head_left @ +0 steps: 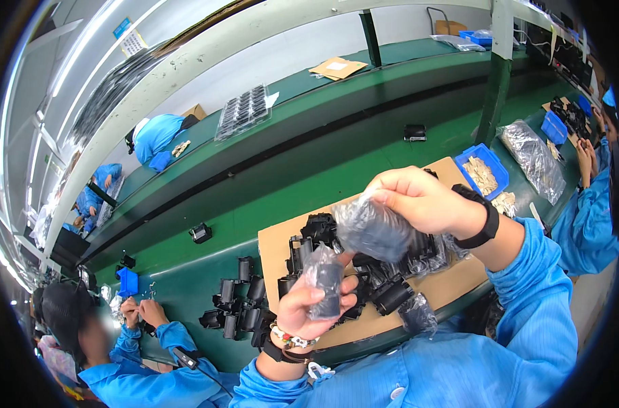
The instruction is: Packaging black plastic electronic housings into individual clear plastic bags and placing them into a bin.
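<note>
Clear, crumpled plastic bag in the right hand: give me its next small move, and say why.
I would probably lower the clear, crumpled plastic bag onto the flat tan cardboard sheet and release it. The right hand pinches the bag's top, while the left hand is also occupied, gripping a black rectangular part in clear plastic; setting one down should free a hand.

Factory line: green workbench (pixel 194 275), blue-smocked workers (pixel 158 136), parts bin (pixel 497 166)

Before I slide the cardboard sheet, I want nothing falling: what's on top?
Black parts lie piled on the cardboard sheet, some in clear bags. The left hand, right hand and their held bags hide some of the pile; anything beneath it is covered.
</note>
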The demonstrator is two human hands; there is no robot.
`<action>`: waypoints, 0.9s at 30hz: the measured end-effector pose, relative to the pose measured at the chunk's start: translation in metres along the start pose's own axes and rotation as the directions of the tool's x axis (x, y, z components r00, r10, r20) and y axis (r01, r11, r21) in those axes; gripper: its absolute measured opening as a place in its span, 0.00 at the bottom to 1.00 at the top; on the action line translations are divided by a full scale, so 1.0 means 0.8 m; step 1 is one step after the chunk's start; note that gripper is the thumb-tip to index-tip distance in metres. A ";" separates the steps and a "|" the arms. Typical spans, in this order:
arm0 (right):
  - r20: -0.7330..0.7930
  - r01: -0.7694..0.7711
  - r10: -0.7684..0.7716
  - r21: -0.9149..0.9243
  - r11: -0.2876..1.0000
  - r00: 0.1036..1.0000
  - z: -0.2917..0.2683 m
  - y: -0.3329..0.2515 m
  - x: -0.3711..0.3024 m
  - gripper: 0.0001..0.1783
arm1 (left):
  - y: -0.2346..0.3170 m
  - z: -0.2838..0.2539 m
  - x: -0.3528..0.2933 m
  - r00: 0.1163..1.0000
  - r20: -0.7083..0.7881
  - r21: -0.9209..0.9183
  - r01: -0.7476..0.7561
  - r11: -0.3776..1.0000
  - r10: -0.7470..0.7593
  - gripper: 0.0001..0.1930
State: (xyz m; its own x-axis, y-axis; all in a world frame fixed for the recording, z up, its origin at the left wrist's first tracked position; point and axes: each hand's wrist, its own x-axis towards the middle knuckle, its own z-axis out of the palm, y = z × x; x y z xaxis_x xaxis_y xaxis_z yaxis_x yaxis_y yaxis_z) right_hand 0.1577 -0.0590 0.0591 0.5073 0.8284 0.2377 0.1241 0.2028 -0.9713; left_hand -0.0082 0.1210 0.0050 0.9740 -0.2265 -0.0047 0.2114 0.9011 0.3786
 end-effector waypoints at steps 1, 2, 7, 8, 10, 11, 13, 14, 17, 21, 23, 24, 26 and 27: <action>0.001 0.002 -0.002 0.000 1.000 1.000 0.005 0.003 0.002 0.12 | -0.003 -0.001 0.001 0.995 0.099 0.010 0.001 1.000 -0.002 0.33; 0.006 -0.051 0.050 0.091 0.995 0.999 0.010 0.009 0.003 0.12 | -0.008 0.007 0.001 0.994 0.094 0.052 -0.053 0.997 0.048 0.38; -0.160 -0.084 0.049 -0.218 0.972 0.986 0.032 0.028 0.012 0.09 | -0.012 -0.001 0.008 0.942 0.331 0.244 -0.141 0.959 0.054 0.44; -0.217 -0.044 -0.053 -0.421 0.906 0.975 0.034 0.025 0.011 0.07 | -0.012 -0.005 0.009 0.955 0.289 0.219 -0.136 0.966 0.069 0.45; -0.212 0.063 -0.242 -0.614 0.787 0.947 0.039 0.025 0.009 0.06 | -0.012 -0.012 0.011 0.958 0.268 0.194 -0.152 0.969 0.097 0.46; -0.172 0.137 -0.417 -0.778 0.613 0.892 0.042 0.024 0.007 0.04 | -0.015 -0.007 0.011 0.959 0.267 0.196 -0.149 0.969 0.093 0.46; -0.221 0.117 -0.381 -0.715 0.689 0.898 0.053 0.022 0.002 0.05 | -0.021 0.008 0.007 0.970 0.117 0.155 -0.230 0.961 0.214 0.43; -0.271 0.093 -0.264 -0.514 0.853 0.925 0.058 0.023 -0.001 0.07 | -0.023 0.009 0.008 0.969 0.118 0.157 -0.233 0.960 0.217 0.43; -0.290 0.086 -0.121 -0.132 0.988 0.949 0.069 0.028 -0.010 0.13 | -0.027 0.009 0.009 0.937 0.114 0.278 -0.348 0.895 0.329 0.39; 0.062 0.263 -0.257 -0.335 0.905 0.964 0.064 0.031 -0.013 0.35 | -0.030 0.013 0.006 0.914 0.038 0.325 -0.393 0.860 0.403 0.35; 0.094 0.280 -0.264 -0.383 0.881 0.960 0.061 0.024 -0.011 0.39 | -0.029 0.019 0.008 0.885 0.054 0.191 -0.464 0.865 0.463 0.36; 0.096 0.280 -0.264 -0.383 0.880 0.960 0.058 0.023 -0.011 0.39 | -0.026 0.010 0.007 0.887 0.089 0.104 -0.461 0.881 0.454 0.36; 0.110 0.128 -0.101 -0.279 0.952 0.989 0.053 0.022 -0.013 0.39 | -0.022 0.015 0.006 0.901 0.029 -0.134 -0.426 0.895 0.433 0.35; 0.108 0.128 -0.101 -0.280 0.952 0.989 0.051 0.026 -0.013 0.39 | -0.021 0.017 0.003 0.919 -0.012 -0.276 -0.382 0.882 0.394 0.34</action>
State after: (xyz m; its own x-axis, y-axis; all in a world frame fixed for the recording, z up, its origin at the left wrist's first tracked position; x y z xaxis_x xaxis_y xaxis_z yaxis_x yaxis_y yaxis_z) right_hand 0.1199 -0.0422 0.0362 0.3974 0.8550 0.3333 0.4213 0.1526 -0.8940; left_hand -0.0109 0.1007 0.0115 0.9795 0.1513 0.1333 -0.1628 0.9834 0.0805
